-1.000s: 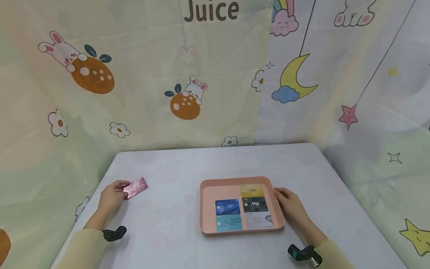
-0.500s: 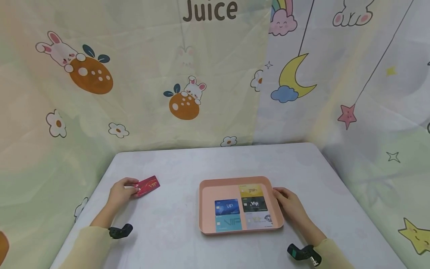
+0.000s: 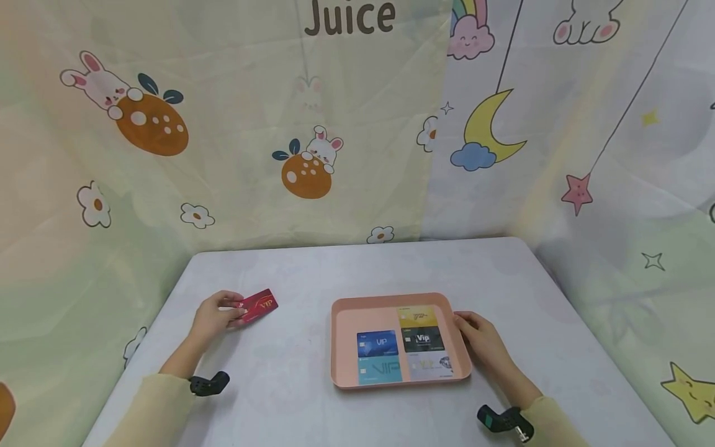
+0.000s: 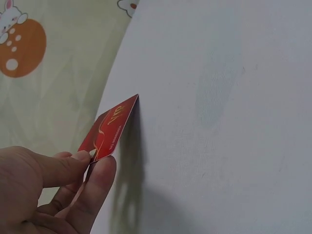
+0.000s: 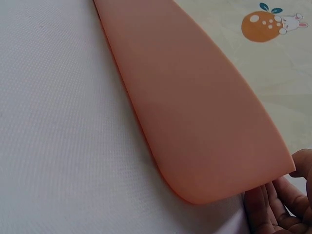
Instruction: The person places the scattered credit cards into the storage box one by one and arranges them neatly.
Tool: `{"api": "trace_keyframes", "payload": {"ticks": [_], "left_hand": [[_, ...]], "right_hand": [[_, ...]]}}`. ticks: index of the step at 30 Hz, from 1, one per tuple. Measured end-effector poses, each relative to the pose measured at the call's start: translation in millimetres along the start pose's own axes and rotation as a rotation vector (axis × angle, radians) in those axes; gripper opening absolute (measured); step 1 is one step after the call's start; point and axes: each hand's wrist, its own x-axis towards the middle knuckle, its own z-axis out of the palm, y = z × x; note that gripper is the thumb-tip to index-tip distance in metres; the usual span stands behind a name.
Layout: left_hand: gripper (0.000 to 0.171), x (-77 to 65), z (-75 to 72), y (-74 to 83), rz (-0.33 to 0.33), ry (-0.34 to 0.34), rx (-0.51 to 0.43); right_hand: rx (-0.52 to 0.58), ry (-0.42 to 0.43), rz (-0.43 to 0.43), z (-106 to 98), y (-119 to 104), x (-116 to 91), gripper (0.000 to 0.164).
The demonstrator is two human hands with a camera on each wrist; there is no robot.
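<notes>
My left hand point(image 3: 216, 315) pinches a red VIP card point(image 3: 259, 305) between thumb and fingers, over the left side of the table. In the left wrist view the card point(image 4: 111, 127) is tilted, its gold lettering showing, with the thumb on one corner. A pink tray point(image 3: 346, 313) lies right of centre and carries several cards: a blue card point(image 3: 377, 343), a teal card point(image 3: 380, 370), a yellow card point(image 3: 418, 316), a black card point(image 3: 423, 339) and a silver card point(image 3: 430, 366). At its right edge my right hand point(image 3: 483, 338) grips the rim, thumb on top and fingers against the outer side.
A white-covered table point(image 3: 290, 360) spreads under everything. Printed cloth point(image 3: 234, 124) with rabbits, oranges and flowers hangs behind and at the sides. Each wrist wears a small black camera, the left camera point(image 3: 209, 383) and the right camera point(image 3: 505, 422).
My left hand has carried the red card to the right and slightly away from me; glare on its face has gone. The right hand and the tray stay put.
</notes>
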Motion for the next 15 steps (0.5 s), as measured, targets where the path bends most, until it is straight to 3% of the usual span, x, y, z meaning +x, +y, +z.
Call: {"api": "trace_keyframes", "payload": {"ticks": [15], "left_hand": [[0.037, -6.5, 24.4, 27.5, 0.059, -0.007, 0.011]], "right_hand": [[0.002, -0.001, 0.0, 0, 0, -1, 0.053]]}}
